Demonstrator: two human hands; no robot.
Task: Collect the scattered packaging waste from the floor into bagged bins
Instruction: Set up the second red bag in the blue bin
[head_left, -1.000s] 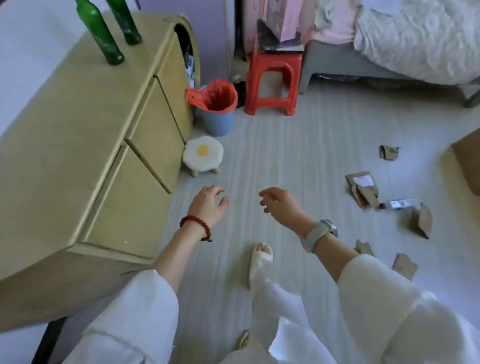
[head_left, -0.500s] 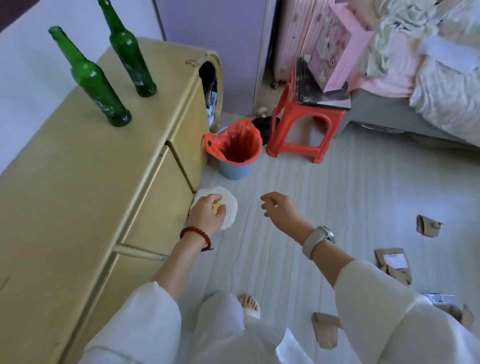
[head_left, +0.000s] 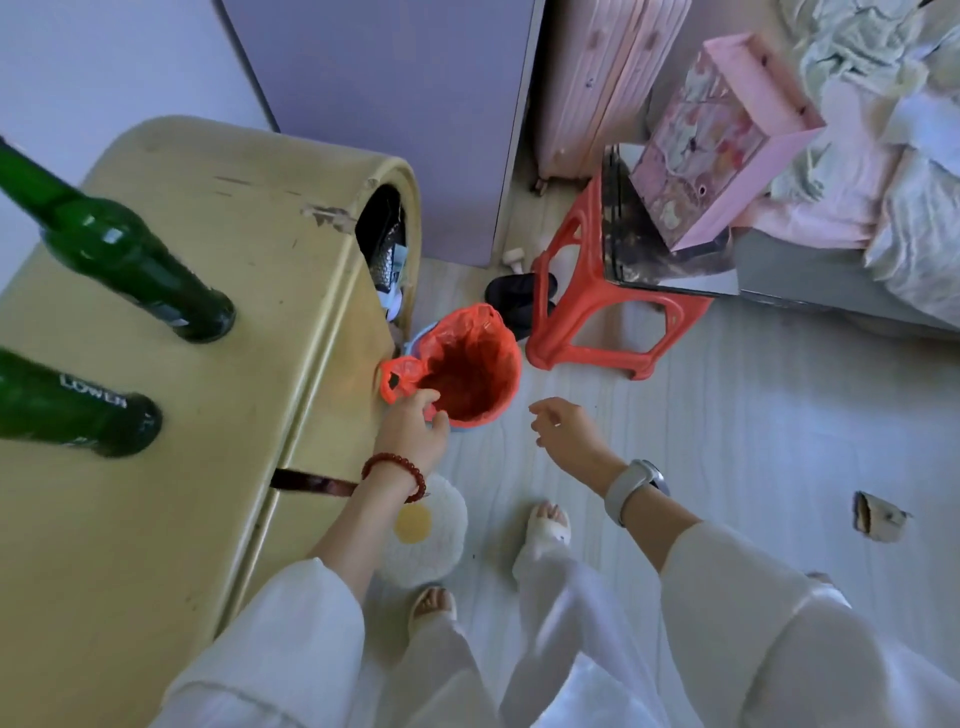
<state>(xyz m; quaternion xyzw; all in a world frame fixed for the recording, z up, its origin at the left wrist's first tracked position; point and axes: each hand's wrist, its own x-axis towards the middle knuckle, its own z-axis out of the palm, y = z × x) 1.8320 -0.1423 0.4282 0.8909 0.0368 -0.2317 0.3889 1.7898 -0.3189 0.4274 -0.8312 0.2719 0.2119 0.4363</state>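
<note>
The bin (head_left: 475, 364), lined with a red bag, stands at the yellow cabinet's (head_left: 171, 364) corner. The left hand (head_left: 413, 434) reaches its near rim, fingers curled on the bag's edge; the right hand (head_left: 569, 434) hovers at its four o'clock, loosely curled, holding nothing. A cardboard scrap (head_left: 878, 517) lies well apart at four o'clock; a red stool (head_left: 587, 317) stands just beside at two.

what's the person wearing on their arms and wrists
Both arms come out of loose white sleeves that end short of the wrists. The left hand has a bracelet of round dark red beads around its wrist. The right hand has a watch on a pale grey band with a rounded metallic case. No rings or gloves show.
</note>
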